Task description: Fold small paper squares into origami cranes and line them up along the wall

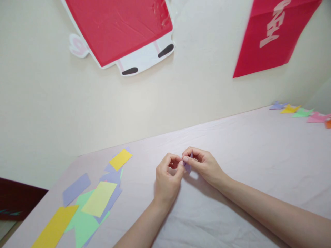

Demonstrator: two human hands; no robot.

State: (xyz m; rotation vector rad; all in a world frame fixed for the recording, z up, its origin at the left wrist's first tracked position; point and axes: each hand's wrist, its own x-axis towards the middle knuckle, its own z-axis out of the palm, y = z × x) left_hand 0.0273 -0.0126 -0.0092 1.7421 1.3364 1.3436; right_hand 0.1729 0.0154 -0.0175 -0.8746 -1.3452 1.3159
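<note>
To the right of the paper pile [99, 199], we hold a small purple paper [188, 167] just above the table [248, 155]. Our left hand [168, 174] pinches its left edge, and our right hand [207, 165] clamps it from the other side, thumb against fingers. Farther right of the pile, folded papers [302, 113] stand in a row.

Nothing legible (pale lettering [273, 26] on red banner [263, 57]).
</note>
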